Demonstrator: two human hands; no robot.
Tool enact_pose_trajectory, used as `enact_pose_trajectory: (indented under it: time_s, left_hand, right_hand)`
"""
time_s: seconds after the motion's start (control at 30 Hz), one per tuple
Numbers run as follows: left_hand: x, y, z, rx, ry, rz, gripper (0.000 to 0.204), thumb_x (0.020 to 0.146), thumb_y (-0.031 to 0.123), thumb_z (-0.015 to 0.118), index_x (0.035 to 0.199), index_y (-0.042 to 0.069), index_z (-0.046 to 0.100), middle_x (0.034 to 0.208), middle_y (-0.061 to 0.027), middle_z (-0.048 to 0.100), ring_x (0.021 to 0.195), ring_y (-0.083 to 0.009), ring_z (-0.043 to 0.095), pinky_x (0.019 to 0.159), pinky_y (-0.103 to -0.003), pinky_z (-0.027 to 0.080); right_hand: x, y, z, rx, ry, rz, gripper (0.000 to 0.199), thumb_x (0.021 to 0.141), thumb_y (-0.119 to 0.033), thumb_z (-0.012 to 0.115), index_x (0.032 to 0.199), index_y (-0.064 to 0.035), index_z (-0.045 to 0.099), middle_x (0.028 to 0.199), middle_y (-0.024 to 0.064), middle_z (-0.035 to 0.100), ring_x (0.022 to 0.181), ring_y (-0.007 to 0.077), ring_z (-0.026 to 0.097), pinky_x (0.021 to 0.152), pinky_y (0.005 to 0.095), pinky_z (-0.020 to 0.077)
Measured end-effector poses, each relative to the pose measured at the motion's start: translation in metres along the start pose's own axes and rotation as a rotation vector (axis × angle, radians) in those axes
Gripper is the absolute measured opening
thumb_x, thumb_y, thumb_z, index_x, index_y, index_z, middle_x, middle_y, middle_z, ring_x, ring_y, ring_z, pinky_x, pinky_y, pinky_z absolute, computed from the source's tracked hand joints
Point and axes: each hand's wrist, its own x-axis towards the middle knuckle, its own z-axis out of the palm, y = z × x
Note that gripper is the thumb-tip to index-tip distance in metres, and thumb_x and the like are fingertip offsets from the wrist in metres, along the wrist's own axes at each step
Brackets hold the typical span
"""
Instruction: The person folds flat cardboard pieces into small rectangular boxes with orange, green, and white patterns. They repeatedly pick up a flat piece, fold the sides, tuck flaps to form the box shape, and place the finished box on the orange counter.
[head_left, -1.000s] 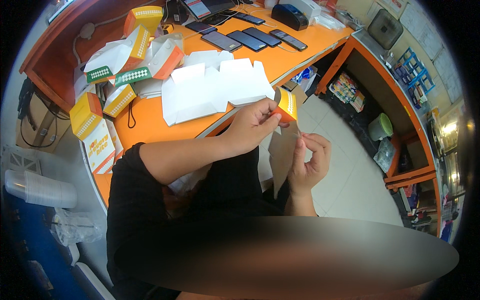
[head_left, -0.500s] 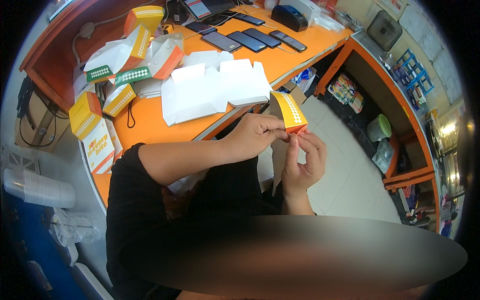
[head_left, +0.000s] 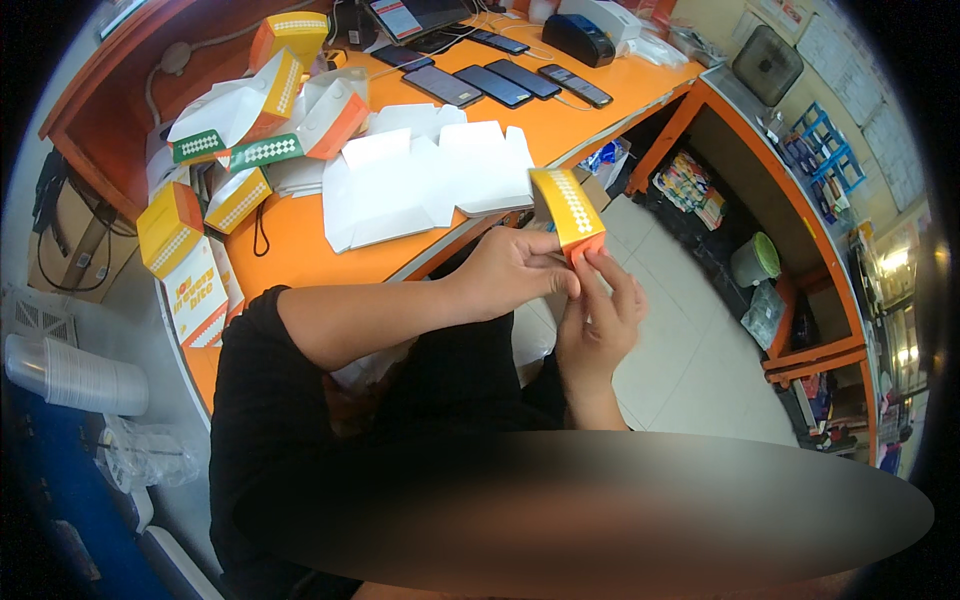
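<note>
Carefully | both hands up off the counter (head_left: 330, 255) | left hand (head_left: 515, 272) fingers and right hand (head_left: 597, 325) fingers pinched the small orange box (head_left: 568, 207) at its lower end | I judged even corner pressure best for squaring it

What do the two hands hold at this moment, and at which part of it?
Both hands hold one small orange and white carton box at its lower end: the left hand and the right hand pinch it there.
</note>
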Motion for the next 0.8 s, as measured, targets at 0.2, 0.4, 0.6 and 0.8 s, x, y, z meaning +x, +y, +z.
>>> enact_pose_trajectory:
  time_s: [0.2, 0.4, 0.6, 0.8]
  left_hand:
    - [0.01, 0.0, -0.011, -0.333, 0.077, -0.246, 0.031, 0.099, 0.012, 0.06, 0.127, 0.0, 0.059, 0.122, -0.0103, 0.065, 0.11, -0.0161, 0.064, 0.099, -0.033, 0.052]
    - [0.017, -0.002, -0.021, -0.506, 0.22, -0.19, 0.03, 0.099, 0.013, 0.059, 0.126, 0.0, 0.055, 0.121, -0.0127, 0.064, 0.111, -0.0202, 0.064, 0.101, -0.037, 0.052]
    - [0.016, -0.011, -0.009, -0.416, 0.111, -0.281, 0.039, 0.099, 0.015, 0.06, 0.133, 0.0, 0.047, 0.134, -0.0152, 0.055, 0.121, -0.0247, 0.059, 0.104, -0.041, 0.048]
    - [-0.004, -0.014, 0.003, 0.927, 0.11, 0.301, 0.066, 0.083, 0.019, 0.077, 0.138, 0.008, 0.041, 0.143, -0.0149, 0.045, 0.134, -0.0344, 0.046, 0.118, -0.05, 0.026]
  right_hand:
    - [-0.025, 0.003, 0.013, 0.368, -0.11, -0.047, 0.028, 0.082, -0.001, 0.073, 0.11, 0.0, 0.071, 0.122, 0.0185, 0.065, 0.117, 0.032, 0.063, 0.106, 0.0429, 0.044]
    - [-0.038, 0.031, 0.03, 1.328, -0.335, 0.841, 0.061, 0.102, -0.044, 0.047, 0.147, -0.0037, 0.037, 0.149, 0.0173, 0.044, 0.122, 0.0328, 0.059, 0.104, 0.0441, 0.0443]
    - [-0.025, 0.05, 0.025, 1.476, 0.303, 0.818, 0.05, 0.103, -0.034, 0.052, 0.139, 0.0003, 0.044, 0.135, 0.0126, 0.056, 0.118, 0.0237, 0.059, 0.102, 0.0402, 0.045]
    - [-0.029, 0.041, 0.018, 1.195, 0.235, 0.902, 0.039, 0.102, -0.021, 0.057, 0.129, 0.005, 0.055, 0.126, 0.0126, 0.062, 0.117, 0.0202, 0.059, 0.1, 0.0355, 0.0472]
